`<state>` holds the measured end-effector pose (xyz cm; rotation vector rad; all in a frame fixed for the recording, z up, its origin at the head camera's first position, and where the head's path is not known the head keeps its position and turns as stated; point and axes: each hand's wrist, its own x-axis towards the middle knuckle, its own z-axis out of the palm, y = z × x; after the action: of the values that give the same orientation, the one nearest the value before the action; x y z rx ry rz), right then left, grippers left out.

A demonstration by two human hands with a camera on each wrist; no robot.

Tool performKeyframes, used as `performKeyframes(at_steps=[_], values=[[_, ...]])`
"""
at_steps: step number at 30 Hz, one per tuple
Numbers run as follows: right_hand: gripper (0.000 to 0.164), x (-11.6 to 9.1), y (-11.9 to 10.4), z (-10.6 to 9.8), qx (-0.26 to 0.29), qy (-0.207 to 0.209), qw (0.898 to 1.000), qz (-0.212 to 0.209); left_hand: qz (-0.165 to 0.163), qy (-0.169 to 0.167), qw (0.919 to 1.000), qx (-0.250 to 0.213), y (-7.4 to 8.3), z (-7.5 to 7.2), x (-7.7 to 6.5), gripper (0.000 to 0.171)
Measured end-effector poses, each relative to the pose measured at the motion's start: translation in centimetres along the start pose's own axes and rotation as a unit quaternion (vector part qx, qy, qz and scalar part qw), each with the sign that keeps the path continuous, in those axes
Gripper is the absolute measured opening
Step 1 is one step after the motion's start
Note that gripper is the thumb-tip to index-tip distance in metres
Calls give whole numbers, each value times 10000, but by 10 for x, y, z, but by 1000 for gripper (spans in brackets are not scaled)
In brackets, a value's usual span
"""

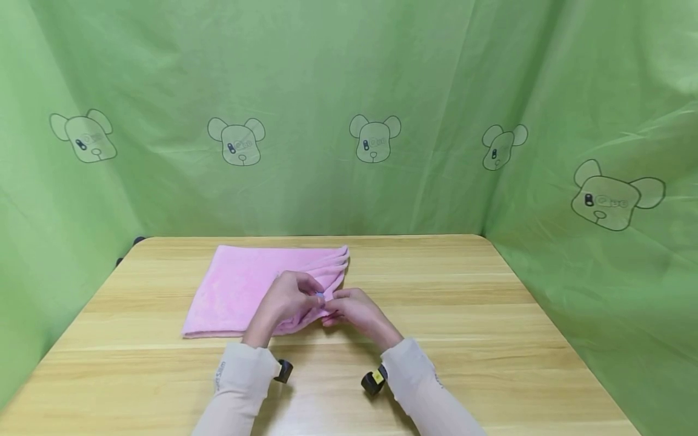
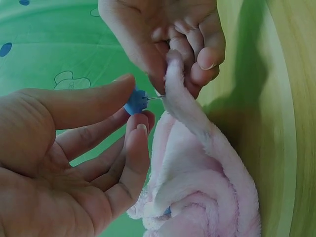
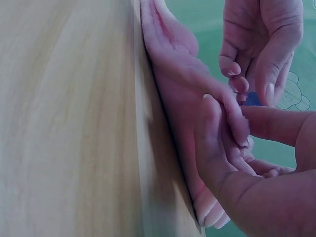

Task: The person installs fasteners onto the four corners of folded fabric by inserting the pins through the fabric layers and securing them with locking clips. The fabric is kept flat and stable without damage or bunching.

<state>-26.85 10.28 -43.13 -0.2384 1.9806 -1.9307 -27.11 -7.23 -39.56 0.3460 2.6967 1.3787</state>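
Note:
A pink plush cloth lies folded on the table, its right edge bunched into several layers. My left hand pinches a blue-headed pin between thumb and fingers. In the left wrist view the pin's thin metal shaft meets the raised edge of the cloth; whether it pierces the fabric I cannot tell. That same edge is held between the thumb and fingers of my right hand. In the right wrist view the blue head is partly hidden behind fingers.
Under the cloth is a light wooden table. A small blue spot shows among the cloth's lower folds. Green curtains printed with bear heads stand behind and at both sides. Each wrist carries a small dark camera.

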Motion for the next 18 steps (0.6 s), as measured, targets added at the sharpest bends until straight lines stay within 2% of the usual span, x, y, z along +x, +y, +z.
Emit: performKeyframes(at_steps=[8,14,18], values=[[42,-1,-1,-1,137,-222,9996,45,61,-114,9999,-15,-2,1,1,14],[42,0,0,-2,35,-359,9993,47,124,-226,9996,-121,-4,-1,0,24],[40,1,0,-3,38,-363,9993,31,180,-230,9995,-80,-6,-2,0,24]])
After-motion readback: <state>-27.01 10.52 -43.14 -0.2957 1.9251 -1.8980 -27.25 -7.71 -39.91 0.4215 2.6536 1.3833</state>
